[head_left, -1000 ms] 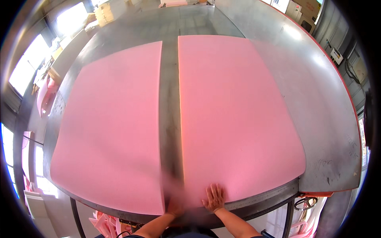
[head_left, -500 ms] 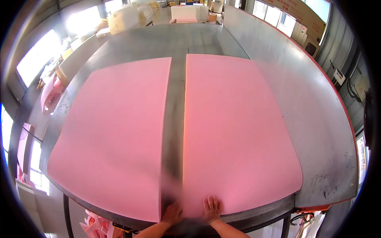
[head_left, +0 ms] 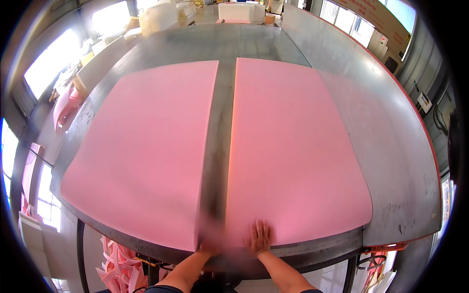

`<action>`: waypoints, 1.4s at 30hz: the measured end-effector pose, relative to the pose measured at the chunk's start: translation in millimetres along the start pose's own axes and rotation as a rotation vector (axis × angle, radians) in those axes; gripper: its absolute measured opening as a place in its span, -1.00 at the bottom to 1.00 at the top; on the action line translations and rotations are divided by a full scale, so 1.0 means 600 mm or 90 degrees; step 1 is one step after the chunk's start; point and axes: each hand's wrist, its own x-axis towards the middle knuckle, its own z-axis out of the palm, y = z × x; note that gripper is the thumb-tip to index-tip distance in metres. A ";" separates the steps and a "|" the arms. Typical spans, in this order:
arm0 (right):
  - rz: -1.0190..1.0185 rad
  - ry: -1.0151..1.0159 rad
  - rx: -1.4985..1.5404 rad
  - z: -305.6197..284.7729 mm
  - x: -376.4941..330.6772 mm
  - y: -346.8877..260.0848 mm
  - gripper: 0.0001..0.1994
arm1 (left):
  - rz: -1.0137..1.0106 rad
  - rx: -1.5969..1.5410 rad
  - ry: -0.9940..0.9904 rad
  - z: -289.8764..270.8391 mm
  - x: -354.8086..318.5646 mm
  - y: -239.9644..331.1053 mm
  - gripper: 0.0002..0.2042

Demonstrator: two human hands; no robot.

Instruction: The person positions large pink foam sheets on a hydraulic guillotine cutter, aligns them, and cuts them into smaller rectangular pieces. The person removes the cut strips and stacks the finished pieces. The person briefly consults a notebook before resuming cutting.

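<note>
Left pink sheet [head_left: 146,156] and right pink sheet [head_left: 293,146] flat on metal table [head_left: 221,127], apart. Right hand [head_left: 260,238] spread palm-down, right sheet's near end. Left hand [head_left: 211,245] by the gap's near end; blurred, can't tell its grip. Probably steadying; next move calls for even pressure.

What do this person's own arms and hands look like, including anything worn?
Dark sleeves end near the lower edge, leaving both forearms bare. The right hand has no glove; no ring or watch shows. The left hand is blurred; it looks gloveless, but details are unclear.
</note>
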 end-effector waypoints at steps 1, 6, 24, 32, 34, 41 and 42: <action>-0.005 0.008 0.000 0.001 0.002 0.000 -0.35 | 0.003 -0.001 0.004 -0.003 0.001 0.001 -0.42; -0.007 -0.002 -0.001 0.004 0.000 0.003 -0.34 | -0.021 0.001 -0.028 -0.006 0.007 0.003 -0.43; -0.033 -0.012 -0.016 0.038 -0.038 -0.020 -0.34 | 0.027 0.014 0.090 0.063 -0.066 -0.055 -0.46; -0.015 -0.041 -0.028 0.051 -0.032 -0.026 -0.33 | 0.004 -0.051 0.055 0.037 -0.051 -0.059 -0.46; -0.004 -0.060 -0.043 0.049 -0.031 -0.034 -0.32 | 0.002 -0.056 0.054 0.033 -0.052 -0.064 -0.46; -0.004 -0.033 -0.043 0.054 -0.023 -0.036 -0.32 | -0.011 -0.034 0.046 0.027 -0.050 -0.063 -0.47; 0.002 -0.037 -0.045 0.054 -0.022 -0.037 -0.32 | -0.016 -0.028 0.041 0.025 -0.049 -0.063 -0.47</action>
